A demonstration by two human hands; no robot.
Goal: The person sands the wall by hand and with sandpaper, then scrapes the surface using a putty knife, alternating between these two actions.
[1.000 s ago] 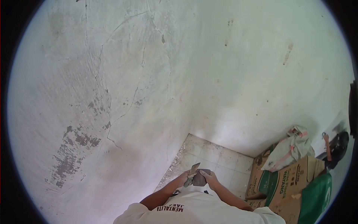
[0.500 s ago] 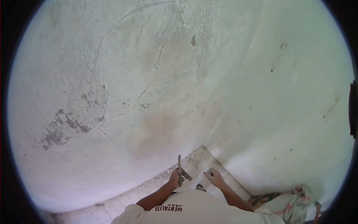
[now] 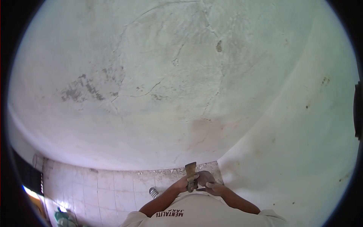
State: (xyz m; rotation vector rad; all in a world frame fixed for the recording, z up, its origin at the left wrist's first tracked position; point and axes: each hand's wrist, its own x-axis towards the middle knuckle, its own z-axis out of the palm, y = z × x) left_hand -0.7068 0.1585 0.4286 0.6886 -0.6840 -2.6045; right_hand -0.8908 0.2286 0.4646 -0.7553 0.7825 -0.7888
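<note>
My left hand is closed around a scraper with a flared, mud-coloured blade pointing up towards the wall. Beside it is a flat grey-brown piece with a rounded edge, partly hidden behind my hands. My right hand has its thumb and fingers at the near edge of that piece, close to the left hand. Both hands are together in front of my white shirt.
Ahead stands a cracked, patchy plaster wall, meeting another wall on the right. Rubble lies along its foot on the tiled floor. A striped shoe shows below; a green bundle sits at lower left.
My right hand has come in from apart to meet the left hand and the flat piece. The scraper has turned its broad face to view. My view has swung left, showing more floor.
</note>
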